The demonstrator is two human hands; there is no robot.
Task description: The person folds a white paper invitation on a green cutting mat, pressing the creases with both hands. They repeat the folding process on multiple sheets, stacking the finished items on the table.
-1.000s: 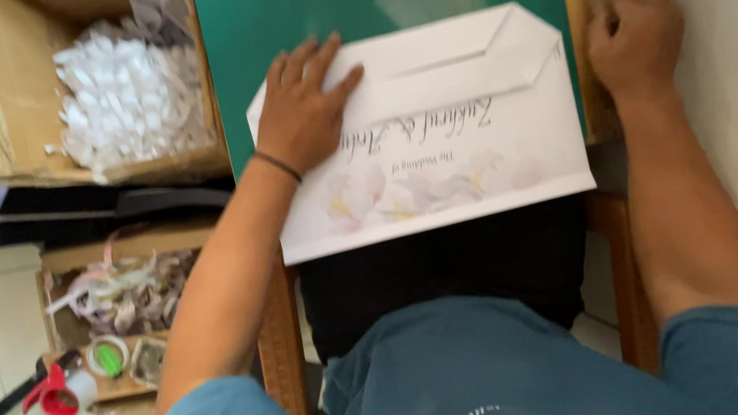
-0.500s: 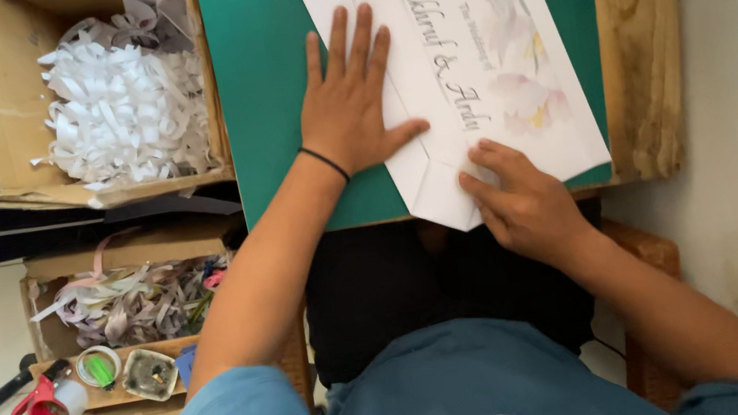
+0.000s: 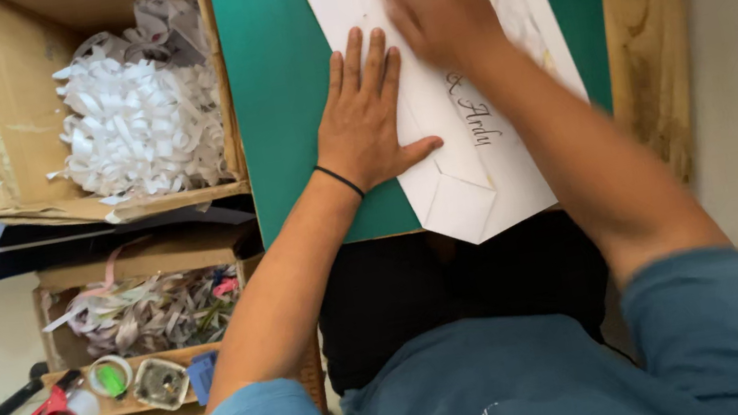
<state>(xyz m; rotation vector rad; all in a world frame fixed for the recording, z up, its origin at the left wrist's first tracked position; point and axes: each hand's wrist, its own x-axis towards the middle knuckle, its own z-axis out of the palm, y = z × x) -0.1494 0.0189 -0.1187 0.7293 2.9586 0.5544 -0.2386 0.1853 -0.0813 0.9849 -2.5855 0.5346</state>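
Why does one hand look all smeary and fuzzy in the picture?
In the head view, the right hand is blurred by motion on the white envelope, so its fingers smear. The left hand lies flat and looks sharp. The light is soft and even, with no glare on the green mat.

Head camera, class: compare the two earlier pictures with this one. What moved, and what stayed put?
The white envelope has turned from lying crosswise to lying lengthwise on the green mat. The right hand moved from the wooden edge onto the envelope, then slid up to its far end, where it is blurred. The left hand stays flat on the envelope's left side. The box of white paper shreds stayed put.
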